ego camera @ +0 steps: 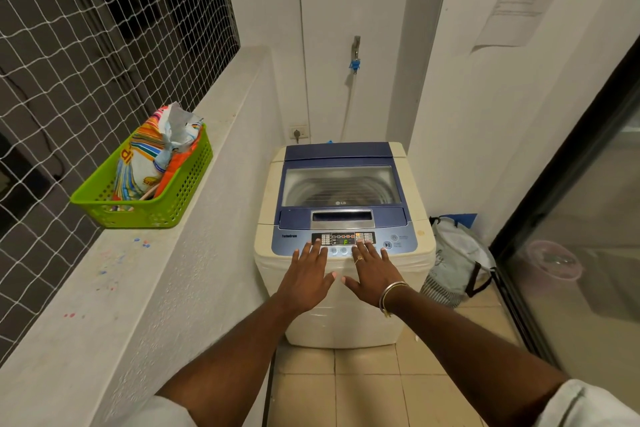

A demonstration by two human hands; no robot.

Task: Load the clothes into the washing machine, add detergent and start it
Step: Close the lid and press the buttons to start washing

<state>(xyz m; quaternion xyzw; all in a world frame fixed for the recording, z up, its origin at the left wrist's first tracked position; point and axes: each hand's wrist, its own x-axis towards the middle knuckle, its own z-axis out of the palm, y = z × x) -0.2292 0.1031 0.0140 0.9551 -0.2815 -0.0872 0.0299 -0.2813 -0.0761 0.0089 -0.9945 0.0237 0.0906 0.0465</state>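
Left grip (306,276) and right grip (372,274), flat and empty, rest on the washing machine control panel (401,242), probably to select settings.

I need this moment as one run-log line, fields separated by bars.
lid: closed | left hand: open, at control panel | right hand: open, at control panel | bag: in green basket on ledge

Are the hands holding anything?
No, nothing is held. The left hand and right hand are spread flat, fingers straight, fingertips on the washing machine control panel.
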